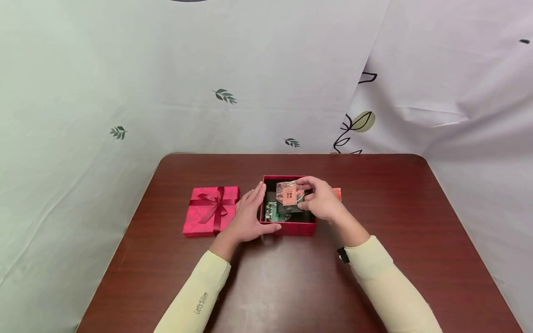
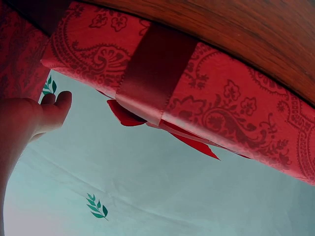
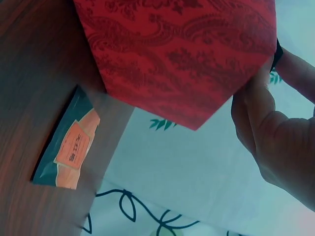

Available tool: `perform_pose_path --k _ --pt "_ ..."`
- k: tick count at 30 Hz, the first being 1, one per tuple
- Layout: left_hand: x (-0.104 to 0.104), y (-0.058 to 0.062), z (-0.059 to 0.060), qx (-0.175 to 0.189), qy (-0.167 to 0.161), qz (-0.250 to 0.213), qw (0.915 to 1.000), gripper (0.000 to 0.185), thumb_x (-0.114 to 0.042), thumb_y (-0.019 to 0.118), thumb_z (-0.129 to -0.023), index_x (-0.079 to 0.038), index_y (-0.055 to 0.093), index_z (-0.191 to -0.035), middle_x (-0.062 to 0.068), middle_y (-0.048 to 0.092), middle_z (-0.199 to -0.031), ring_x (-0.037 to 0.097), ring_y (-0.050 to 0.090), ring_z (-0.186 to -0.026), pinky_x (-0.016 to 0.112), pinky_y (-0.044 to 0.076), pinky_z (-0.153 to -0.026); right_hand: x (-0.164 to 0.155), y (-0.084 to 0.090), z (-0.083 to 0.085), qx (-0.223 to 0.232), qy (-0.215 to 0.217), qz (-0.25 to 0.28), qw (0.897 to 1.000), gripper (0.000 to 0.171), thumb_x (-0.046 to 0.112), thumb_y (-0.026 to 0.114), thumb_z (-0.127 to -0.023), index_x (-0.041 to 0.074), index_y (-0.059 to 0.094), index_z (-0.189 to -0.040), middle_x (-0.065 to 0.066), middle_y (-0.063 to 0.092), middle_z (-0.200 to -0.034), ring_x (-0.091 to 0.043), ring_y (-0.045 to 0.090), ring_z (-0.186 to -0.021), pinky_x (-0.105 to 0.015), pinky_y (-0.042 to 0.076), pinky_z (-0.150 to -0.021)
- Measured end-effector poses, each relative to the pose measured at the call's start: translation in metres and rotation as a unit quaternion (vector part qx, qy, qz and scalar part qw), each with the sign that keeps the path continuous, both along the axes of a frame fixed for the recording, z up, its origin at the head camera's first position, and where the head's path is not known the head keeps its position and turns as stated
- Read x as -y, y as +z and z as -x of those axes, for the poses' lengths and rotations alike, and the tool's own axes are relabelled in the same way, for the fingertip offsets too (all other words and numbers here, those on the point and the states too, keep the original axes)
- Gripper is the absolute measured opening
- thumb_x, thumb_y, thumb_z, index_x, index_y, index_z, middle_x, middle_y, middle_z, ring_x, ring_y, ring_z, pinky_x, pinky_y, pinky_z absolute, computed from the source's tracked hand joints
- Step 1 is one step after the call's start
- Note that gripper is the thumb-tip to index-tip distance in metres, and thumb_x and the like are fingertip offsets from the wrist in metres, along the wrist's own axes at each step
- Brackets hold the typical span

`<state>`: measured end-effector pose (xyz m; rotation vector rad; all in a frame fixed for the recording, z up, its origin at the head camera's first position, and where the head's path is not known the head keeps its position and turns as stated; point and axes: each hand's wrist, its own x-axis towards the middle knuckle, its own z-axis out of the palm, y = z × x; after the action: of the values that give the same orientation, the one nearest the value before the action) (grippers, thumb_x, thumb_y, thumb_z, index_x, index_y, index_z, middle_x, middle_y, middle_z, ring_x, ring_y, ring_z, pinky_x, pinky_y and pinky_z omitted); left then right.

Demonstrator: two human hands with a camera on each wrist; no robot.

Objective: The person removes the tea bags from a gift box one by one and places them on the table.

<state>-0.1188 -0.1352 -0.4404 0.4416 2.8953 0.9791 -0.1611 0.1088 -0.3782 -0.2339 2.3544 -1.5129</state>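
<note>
My right hand (image 1: 322, 201) pinches the right edge of a dark tea packet (image 1: 290, 196) with an orange label, held over the open red gift box (image 1: 295, 229). Inside the box, a packet with a green label (image 1: 280, 215) lies at the near left; the held packet partly hides the interior. With its fingers extended along the box's left side and the thumb at the front, my left hand (image 1: 246, 217) rests against the box. In the right wrist view, the box's patterned wall (image 3: 182, 54) covers most of what the fingers hold.
Left of the box lies its red lid (image 1: 197, 213), tied with a dark red ribbon bow (image 1: 217, 203). Another dark packet with an orange label (image 3: 73, 147) lies on the brown table (image 1: 270, 286), right of the box. A pale patterned cloth (image 1: 258, 69) hangs behind the table.
</note>
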Motion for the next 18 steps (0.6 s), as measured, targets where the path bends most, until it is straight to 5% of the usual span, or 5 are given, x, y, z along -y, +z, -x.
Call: perform_pose_path --k 18 --pt "0.000 0.000 0.000 -0.001 0.003 0.009 1.0000 0.121 -0.061 0.081 -0.070 -0.016 0.016 -0.162 -0.006 0.011 -0.166 0.029 0.019 -0.145 0.060 0.019 -0.111 -0.040 -0.003 0.007 0.032 -0.023 0.066 0.997 0.062 -0.017 0.069 -0.081 0.003 0.053 -0.137 -0.018 0.057 -0.125 -0.033 0.058 -0.099 -0.031 0.056 -0.074"
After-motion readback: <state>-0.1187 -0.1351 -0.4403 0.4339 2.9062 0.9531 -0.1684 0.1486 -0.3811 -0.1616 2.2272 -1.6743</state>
